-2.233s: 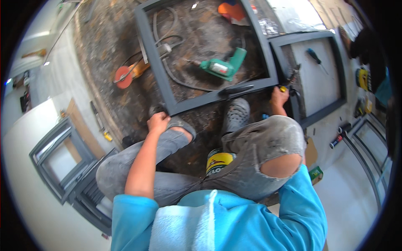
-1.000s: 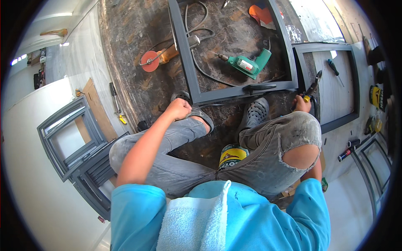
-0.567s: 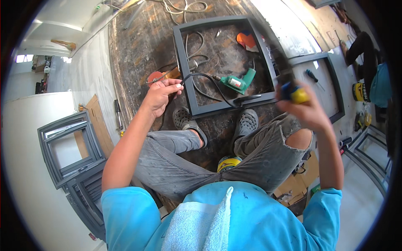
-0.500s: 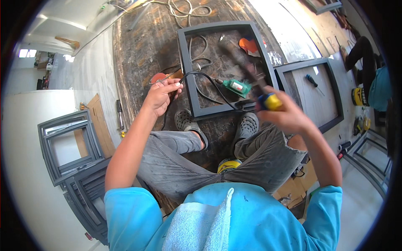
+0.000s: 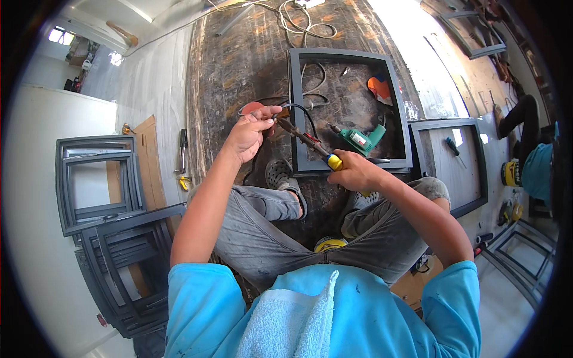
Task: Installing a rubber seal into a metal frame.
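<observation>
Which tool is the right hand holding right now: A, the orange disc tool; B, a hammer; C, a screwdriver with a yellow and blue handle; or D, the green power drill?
C: the right hand wraps the yellow and blue handle of the screwdriver, whose tip reaches the left hand; the green drill lies untouched inside the grey frame.

You wear a bright blue short-sleeved shirt (image 5: 370,316); forearms bare. A pale towel (image 5: 286,322) hangs over it at the chest. Above the towel: grey trousers (image 5: 262,232), frayed open at the right knee. Grey perforated clogs (image 5: 279,174) beyond the trousers.
</observation>
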`<state>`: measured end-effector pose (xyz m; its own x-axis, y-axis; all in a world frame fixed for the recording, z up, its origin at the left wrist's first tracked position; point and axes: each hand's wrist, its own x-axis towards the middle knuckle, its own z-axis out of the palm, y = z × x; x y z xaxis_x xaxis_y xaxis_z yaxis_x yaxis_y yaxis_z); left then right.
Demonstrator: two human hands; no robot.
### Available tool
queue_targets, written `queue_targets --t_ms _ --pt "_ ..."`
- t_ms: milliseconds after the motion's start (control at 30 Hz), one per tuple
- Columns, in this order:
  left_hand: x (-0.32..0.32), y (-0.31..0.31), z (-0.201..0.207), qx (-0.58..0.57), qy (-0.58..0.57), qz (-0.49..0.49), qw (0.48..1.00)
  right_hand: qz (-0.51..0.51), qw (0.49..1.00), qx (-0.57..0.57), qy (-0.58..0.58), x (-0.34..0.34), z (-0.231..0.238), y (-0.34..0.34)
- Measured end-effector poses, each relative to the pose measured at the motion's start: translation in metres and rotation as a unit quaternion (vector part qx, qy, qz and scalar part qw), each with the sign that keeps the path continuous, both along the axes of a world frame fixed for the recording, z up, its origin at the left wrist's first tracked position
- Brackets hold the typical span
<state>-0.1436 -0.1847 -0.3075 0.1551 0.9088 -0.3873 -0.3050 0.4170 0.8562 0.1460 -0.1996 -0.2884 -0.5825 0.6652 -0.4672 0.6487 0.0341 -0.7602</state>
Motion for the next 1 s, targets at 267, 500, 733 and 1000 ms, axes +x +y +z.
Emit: queue_targets --t_ms 267,500,733,1000 --pt "-0.004 0.003 -0.002 0.017 0.098 -0.01 0.995 0.018 1.0 -0.004 0.011 0.0 -0.007 0.004" --pt "-0.001 0.003 0.003 0.027 0.118 -0.037 0.992 0.019 1.0 0.015 0.015 0.0 -0.015 0.003" --pt "0.0 0.004 0.013 -0.007 0.11 -0.072 0.991 0.064 0.997 0.053 0.001 0.006 -0.021 0.012" --pt "0.002 0.005 0.019 -0.014 0.134 -0.104 0.985 0.069 0.986 0.145 0.036 0.009 -0.036 0.009"
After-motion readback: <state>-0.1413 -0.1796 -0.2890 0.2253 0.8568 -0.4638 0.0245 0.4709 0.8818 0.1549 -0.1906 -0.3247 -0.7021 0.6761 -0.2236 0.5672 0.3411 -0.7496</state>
